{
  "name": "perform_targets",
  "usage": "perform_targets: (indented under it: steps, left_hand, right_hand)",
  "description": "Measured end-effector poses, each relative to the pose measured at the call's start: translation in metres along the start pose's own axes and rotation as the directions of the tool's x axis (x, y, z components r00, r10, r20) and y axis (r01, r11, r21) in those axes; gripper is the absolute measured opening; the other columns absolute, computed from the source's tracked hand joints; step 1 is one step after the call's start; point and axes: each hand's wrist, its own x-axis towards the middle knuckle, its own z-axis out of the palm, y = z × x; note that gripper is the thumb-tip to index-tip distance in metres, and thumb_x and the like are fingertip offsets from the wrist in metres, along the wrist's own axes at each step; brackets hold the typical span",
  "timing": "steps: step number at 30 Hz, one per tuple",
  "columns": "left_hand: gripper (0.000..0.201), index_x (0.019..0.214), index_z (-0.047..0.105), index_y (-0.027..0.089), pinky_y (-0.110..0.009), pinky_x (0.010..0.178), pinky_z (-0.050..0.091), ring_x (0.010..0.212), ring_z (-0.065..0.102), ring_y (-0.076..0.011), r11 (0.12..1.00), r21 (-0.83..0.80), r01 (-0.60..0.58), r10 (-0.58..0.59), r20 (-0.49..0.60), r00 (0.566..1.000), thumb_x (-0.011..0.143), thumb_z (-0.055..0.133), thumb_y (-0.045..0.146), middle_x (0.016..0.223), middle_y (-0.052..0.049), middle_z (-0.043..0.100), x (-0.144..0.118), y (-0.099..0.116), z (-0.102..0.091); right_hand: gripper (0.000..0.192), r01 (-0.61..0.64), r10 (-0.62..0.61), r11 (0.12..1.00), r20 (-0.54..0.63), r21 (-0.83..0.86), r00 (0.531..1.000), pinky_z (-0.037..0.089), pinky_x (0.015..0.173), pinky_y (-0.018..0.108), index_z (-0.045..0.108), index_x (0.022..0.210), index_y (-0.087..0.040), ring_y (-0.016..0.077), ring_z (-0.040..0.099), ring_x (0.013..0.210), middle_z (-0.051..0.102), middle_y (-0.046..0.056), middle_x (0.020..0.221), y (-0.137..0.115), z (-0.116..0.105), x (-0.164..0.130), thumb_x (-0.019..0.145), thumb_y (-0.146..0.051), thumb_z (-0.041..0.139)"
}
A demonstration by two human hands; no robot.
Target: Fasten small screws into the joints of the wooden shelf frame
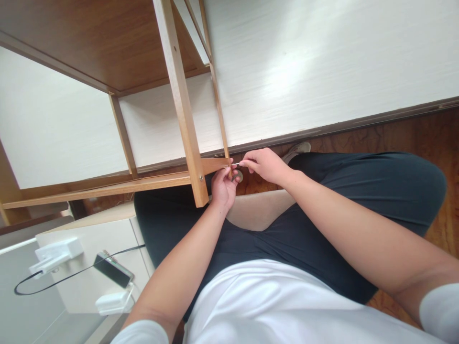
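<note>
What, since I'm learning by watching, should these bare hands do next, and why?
Probably a slight turn of the thin silvery metal-looking rod: the right hand pinches it, pointed at the lower end of the slim brown wooden bar, where the left hand has its fingers. Its tip is too small to make out.

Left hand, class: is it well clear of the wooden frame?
No, the left hand has its fingers at the wooden frame, where its slimmer pieces meet.

Bare forearms (347, 224) angled inward, left hand (223, 188) palm up and curled, right hand (265, 165) knuckles up, pinching.
</note>
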Motion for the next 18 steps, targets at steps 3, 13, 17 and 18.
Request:
perform_targets:
  steps: [3,13,17,18]
  left_hand:
    - [0.042,0.115,0.074,0.024,-0.024,0.066,0.043,0.071,0.063,-0.0100,1.000,0.002,-0.005,0.004,0.015,1.000,0.074,0.076,0.026,0.087,-0.001,0.074,0.001,-0.001,-0.001]
    - [0.035,0.108,0.075,0.022,-0.024,0.067,0.044,0.070,0.063,-0.0102,1.000,0.003,-0.009,0.009,0.015,1.000,0.073,0.075,0.025,0.085,-0.001,0.073,0.002,-0.001,-0.001]
    - [0.031,0.103,0.076,0.020,-0.024,0.067,0.044,0.071,0.062,-0.0099,1.000,-0.001,-0.005,0.005,0.012,1.000,0.073,0.075,0.025,0.087,-0.002,0.073,0.001,-0.001,-0.001]
    - [0.030,0.102,0.076,0.020,-0.024,0.067,0.044,0.071,0.062,-0.0097,1.000,-0.006,-0.001,0.001,0.011,1.000,0.073,0.076,0.025,0.087,-0.002,0.073,0.001,0.000,-0.001]
  right_hand:
    - [0.031,-0.050,0.046,0.992,0.037,0.116,0.998,0.038,0.061,0.025,0.070,0.073,-0.018,0.0122,0.057,0.055,0.068,-0.001,0.059,0.000,0.002,0.001,0.098,-0.032,0.059]
    - [0.042,-0.393,0.306,0.698,0.246,0.599,0.920,0.041,0.041,0.020,0.060,0.064,-0.017,0.0101,0.051,0.036,0.062,0.002,0.043,-0.002,0.017,0.004,0.099,-0.040,0.062]
    - [0.041,-0.399,0.308,0.664,0.255,0.632,0.917,0.041,0.040,0.019,0.060,0.063,-0.016,0.0098,0.050,0.035,0.061,0.003,0.043,-0.004,0.014,0.004,0.100,-0.035,0.060]
    - [0.041,-0.402,0.315,0.664,0.251,0.631,0.915,0.040,0.040,0.019,0.059,0.063,-0.017,0.0098,0.050,0.035,0.061,0.002,0.043,-0.003,0.013,0.004,0.100,-0.034,0.059]
